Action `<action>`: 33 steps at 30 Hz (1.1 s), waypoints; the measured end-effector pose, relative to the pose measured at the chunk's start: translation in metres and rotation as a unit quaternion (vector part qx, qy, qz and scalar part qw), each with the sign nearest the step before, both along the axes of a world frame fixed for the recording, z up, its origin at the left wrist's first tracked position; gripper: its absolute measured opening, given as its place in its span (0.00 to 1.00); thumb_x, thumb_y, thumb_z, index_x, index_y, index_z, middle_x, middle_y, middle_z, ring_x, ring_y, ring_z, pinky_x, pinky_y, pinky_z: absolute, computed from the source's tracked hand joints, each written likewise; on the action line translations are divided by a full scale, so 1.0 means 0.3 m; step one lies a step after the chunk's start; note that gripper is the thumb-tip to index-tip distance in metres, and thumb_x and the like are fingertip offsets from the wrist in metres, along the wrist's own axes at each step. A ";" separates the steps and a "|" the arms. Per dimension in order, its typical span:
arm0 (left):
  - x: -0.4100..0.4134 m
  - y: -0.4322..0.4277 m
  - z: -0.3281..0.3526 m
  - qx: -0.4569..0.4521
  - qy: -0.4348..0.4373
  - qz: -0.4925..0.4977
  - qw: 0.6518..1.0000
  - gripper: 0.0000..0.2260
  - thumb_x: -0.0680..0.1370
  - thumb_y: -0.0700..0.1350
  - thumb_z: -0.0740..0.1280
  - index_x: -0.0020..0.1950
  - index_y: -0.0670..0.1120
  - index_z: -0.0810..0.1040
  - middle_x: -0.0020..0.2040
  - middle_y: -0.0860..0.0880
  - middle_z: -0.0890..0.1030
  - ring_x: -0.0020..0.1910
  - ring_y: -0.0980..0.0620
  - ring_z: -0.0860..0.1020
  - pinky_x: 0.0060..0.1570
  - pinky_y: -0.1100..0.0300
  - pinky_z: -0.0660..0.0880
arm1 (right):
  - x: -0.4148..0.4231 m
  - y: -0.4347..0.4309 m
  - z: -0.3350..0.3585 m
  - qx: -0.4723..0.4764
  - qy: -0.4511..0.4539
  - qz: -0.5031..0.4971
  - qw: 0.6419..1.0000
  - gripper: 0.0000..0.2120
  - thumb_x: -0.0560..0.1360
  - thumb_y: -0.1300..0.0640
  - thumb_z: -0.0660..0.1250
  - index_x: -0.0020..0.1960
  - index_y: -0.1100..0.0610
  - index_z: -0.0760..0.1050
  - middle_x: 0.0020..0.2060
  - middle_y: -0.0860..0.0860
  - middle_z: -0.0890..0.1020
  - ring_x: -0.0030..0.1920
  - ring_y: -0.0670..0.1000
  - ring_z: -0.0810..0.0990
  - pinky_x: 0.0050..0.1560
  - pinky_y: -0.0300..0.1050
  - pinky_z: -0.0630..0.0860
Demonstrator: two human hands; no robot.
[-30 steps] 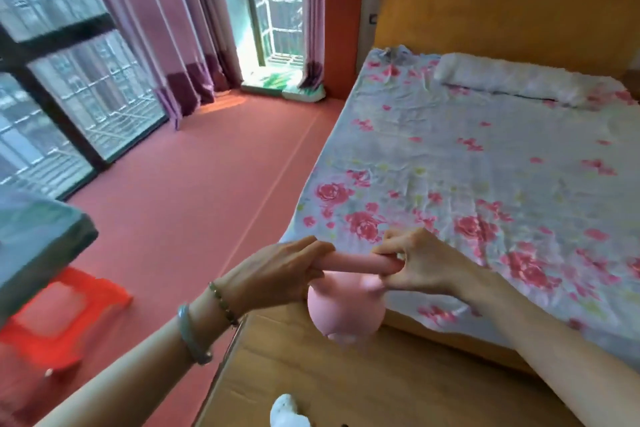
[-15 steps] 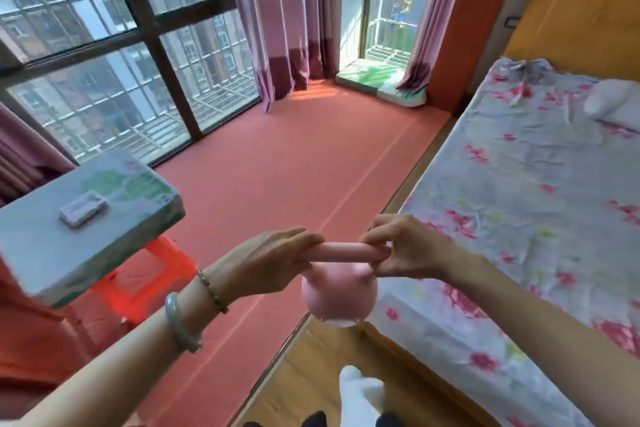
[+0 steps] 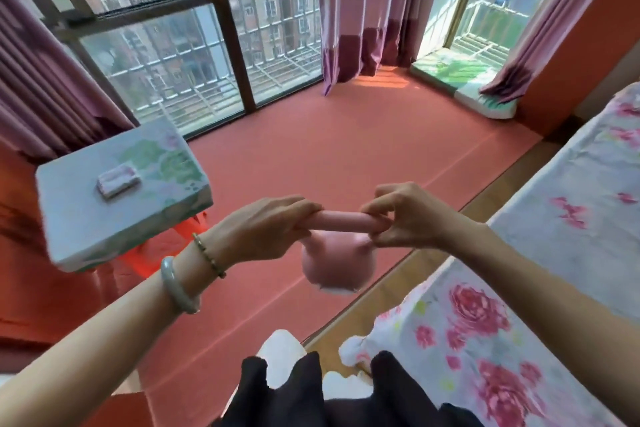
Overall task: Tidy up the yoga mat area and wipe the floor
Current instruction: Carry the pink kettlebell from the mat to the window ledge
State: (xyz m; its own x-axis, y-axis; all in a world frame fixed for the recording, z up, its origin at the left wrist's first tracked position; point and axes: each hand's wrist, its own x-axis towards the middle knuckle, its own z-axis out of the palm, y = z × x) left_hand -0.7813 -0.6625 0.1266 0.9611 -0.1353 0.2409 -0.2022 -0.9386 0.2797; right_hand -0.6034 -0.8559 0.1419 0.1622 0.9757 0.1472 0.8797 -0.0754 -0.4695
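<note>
A pink kettlebell [image 3: 337, 262] hangs in the air in front of me, over the edge of the salmon-red yoga mat [image 3: 311, 156] that covers the floor. My left hand [image 3: 266, 232] grips the left end of its handle. My right hand [image 3: 405, 217] grips the right end, with fingers curled round the bar. The round body hangs below the handle, between my wrists.
A cushion-topped red stool [image 3: 121, 191] stands at the left with a small pink packet [image 3: 117, 180] on it. The flowered bed [image 3: 554, 281] fills the right. A strip of wooden floor [image 3: 398, 274] runs beside it. Windows and purple curtains [image 3: 360, 3] line the far side.
My view has swung left from the bed toward the windows and mat. Both hands keep the same hold on the kettlebell, which now hangs over the mat's edge.
</note>
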 end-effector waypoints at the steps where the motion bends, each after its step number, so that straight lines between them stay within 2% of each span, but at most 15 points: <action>1: 0.036 0.026 -0.006 0.002 -0.001 0.007 1.000 0.14 0.75 0.47 0.58 0.59 0.45 0.72 0.47 0.47 0.80 0.41 0.45 0.79 0.38 0.57 0.74 | 0.044 0.035 -0.006 0.003 0.003 0.003 1.000 0.08 0.58 0.56 0.74 0.37 0.56 0.82 0.29 0.51 0.73 0.28 0.51 0.72 0.30 0.48 0.70; 6: 0.239 0.197 -0.060 0.005 -0.012 0.034 0.999 0.13 0.77 0.48 0.57 0.60 0.48 0.69 0.47 0.47 0.78 0.40 0.45 0.78 0.35 0.53 0.76 | 0.247 0.209 -0.054 0.020 0.025 -0.008 0.999 0.10 0.59 0.56 0.69 0.39 0.56 0.83 0.30 0.50 0.71 0.29 0.52 0.72 0.31 0.48 0.70; 10: 0.433 0.380 -0.093 0.021 -0.001 0.020 1.000 0.13 0.77 0.50 0.56 0.59 0.47 0.69 0.47 0.47 0.78 0.40 0.45 0.78 0.35 0.55 0.74 | 0.423 0.369 -0.099 0.018 0.027 -0.032 0.999 0.10 0.59 0.56 0.71 0.40 0.55 0.83 0.31 0.50 0.71 0.29 0.51 0.72 0.32 0.44 0.69; 16: 0.734 0.685 -0.081 0.019 0.036 -0.010 0.999 0.15 0.77 0.51 0.56 0.60 0.46 0.70 0.49 0.47 0.78 0.43 0.44 0.79 0.39 0.53 0.75 | 0.693 0.651 -0.099 0.007 0.022 -0.070 0.997 0.11 0.59 0.55 0.71 0.40 0.56 0.83 0.31 0.54 0.74 0.30 0.53 0.73 0.32 0.47 0.70; 22: 1.057 0.916 -0.042 0.046 0.033 -0.034 0.998 0.16 0.77 0.52 0.55 0.60 0.46 0.71 0.48 0.49 0.77 0.42 0.45 0.78 0.36 0.53 0.74 | 0.960 0.845 -0.105 0.015 0.022 -0.110 0.994 0.11 0.60 0.57 0.73 0.42 0.55 0.83 0.32 0.55 0.74 0.31 0.54 0.74 0.33 0.45 0.70; 26: 1.299 1.028 -0.051 0.045 0.038 -0.042 0.997 0.12 0.78 0.46 0.64 0.60 0.45 0.73 0.48 0.48 0.78 0.42 0.46 0.78 0.37 0.56 0.71 | 1.184 0.940 -0.102 0.008 0.024 -0.123 0.992 0.13 0.59 0.58 0.77 0.43 0.54 0.84 0.31 0.53 0.74 0.31 0.52 0.73 0.33 0.43 0.69; 28: 1.439 1.065 -0.060 0.048 0.039 -0.054 0.997 0.12 0.76 0.42 0.68 0.59 0.44 0.74 0.47 0.48 0.78 0.41 0.46 0.78 0.37 0.60 0.68 | 1.315 0.974 -0.105 0.001 0.024 -0.128 0.992 0.12 0.59 0.56 0.74 0.42 0.54 0.84 0.31 0.53 0.74 0.31 0.52 0.73 0.34 0.47 0.71; 30: 1.584 1.096 -0.070 0.050 0.040 -0.057 0.996 0.12 0.76 0.42 0.68 0.58 0.44 0.74 0.47 0.49 0.78 0.40 0.47 0.77 0.37 0.61 0.67 | 1.454 1.001 -0.112 -0.004 0.019 -0.124 0.992 0.11 0.59 0.54 0.70 0.41 0.55 0.83 0.30 0.54 0.74 0.31 0.53 0.74 0.33 0.49 0.72; 33: 1.813 1.133 -0.090 0.046 0.035 -0.060 0.997 0.12 0.76 0.42 0.67 0.58 0.43 0.74 0.47 0.49 0.78 0.40 0.47 0.77 0.36 0.61 0.67 | 1.684 1.038 -0.119 -0.006 0.013 -0.114 0.993 0.12 0.59 0.54 0.71 0.42 0.53 0.84 0.30 0.53 0.74 0.30 0.52 0.74 0.33 0.47 0.72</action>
